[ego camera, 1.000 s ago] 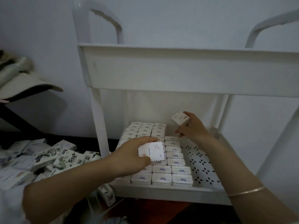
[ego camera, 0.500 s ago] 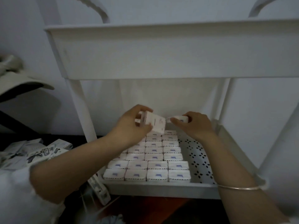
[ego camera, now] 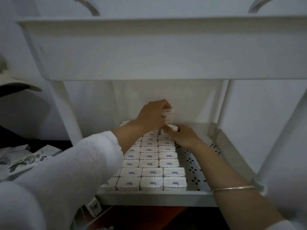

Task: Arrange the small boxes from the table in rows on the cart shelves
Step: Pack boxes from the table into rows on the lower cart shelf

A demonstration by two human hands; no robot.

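At the back of the white plastic cart's lower shelf (ego camera: 156,199), the left hand (ego camera: 150,116) pinches a small white cardboard box (ego camera: 168,116) upright, while the right hand (ego camera: 181,136) grips another small white box (ego camera: 172,127) low against the rows of white boxes (ego camera: 151,166) beside the perforated floor.

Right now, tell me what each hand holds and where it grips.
The left hand pinches a box by its left side, upright. The right hand presses another box by its near edge onto the shelf.
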